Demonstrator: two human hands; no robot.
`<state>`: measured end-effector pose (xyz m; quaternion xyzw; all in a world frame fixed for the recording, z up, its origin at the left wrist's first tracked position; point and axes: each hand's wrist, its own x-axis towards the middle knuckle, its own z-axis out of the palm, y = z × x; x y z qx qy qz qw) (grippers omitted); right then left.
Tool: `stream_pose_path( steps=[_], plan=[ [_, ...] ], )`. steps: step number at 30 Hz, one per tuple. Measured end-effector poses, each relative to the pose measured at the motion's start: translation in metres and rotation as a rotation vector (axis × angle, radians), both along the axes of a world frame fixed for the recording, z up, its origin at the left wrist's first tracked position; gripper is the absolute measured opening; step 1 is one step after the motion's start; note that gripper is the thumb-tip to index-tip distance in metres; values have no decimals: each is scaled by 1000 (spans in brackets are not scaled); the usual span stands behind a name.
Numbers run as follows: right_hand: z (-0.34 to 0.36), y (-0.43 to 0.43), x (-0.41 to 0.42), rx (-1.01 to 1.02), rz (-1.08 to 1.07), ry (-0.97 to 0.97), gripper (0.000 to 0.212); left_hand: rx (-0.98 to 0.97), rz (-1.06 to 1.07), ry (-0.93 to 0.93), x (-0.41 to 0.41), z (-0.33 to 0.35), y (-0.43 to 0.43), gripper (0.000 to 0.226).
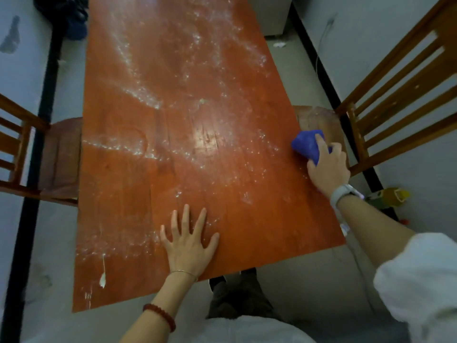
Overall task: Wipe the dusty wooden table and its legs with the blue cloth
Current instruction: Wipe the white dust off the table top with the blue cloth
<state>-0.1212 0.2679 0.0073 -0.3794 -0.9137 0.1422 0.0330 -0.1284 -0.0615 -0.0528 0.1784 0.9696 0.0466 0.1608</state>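
The long reddish wooden table [153, 194] runs away from me, streaked with white dust over most of its top. My right hand [327, 167] grips the bunched blue cloth [306, 144] at the table's right edge, about halfway along. Flat on the near end of the tabletop lies my left hand [189, 241], fingers spread and holding nothing. The table's legs are hidden under the top.
A wooden chair [395, 95] stands at the table's right side, its seat just beyond the cloth. Another wooden chair [32, 154] stands at the left side. A yellow and green object [390, 196] lies on the floor at the right. A white cabinet [272, 16] stands at the far end.
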Motion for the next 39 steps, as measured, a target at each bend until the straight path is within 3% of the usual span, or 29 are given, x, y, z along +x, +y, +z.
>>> stream_pose_path(
  steps=[4,7,11,14,17,20,22,25,26,28,29,31,34,36,39],
  plan=[
    [-27,-8,-12,62,166,-94,55,8,12,10,1,-5,-1,69],
    [-41,-59,29,80,414,0,58,47,31,10,-1,-3,-2,67],
    [-41,-111,87,-134,829,36,53,111,116,-15,-8,10,0,64],
    [-30,-81,54,-273,620,183,55,104,140,27,-16,20,11,59],
    [-23,-20,-13,-109,352,274,53,107,163,62,-37,25,29,56],
    [-22,29,-75,-102,77,164,50,74,181,3,-60,19,39,54],
    [-26,26,-95,-64,26,33,52,56,188,4,-69,14,39,53],
    [-41,-36,-69,67,412,91,53,109,203,18,-78,14,32,44],
    [-45,-66,-44,17,607,151,54,161,214,33,-79,14,27,40],
    [-44,-110,8,-142,1026,78,55,234,226,100,-81,13,17,39],
    [-40,-116,22,-265,1110,19,54,225,233,136,-82,13,13,41],
    [-37,-101,12,-406,1002,71,54,148,266,130,-82,12,7,41],
    [-32,-43,-50,-266,595,275,61,67,312,44,-80,8,9,47],
    [-23,0,-93,-176,392,292,56,78,317,44,-80,7,11,48],
    [-16,41,-135,-135,75,144,51,64,325,39,-81,6,9,52]
  ],
)
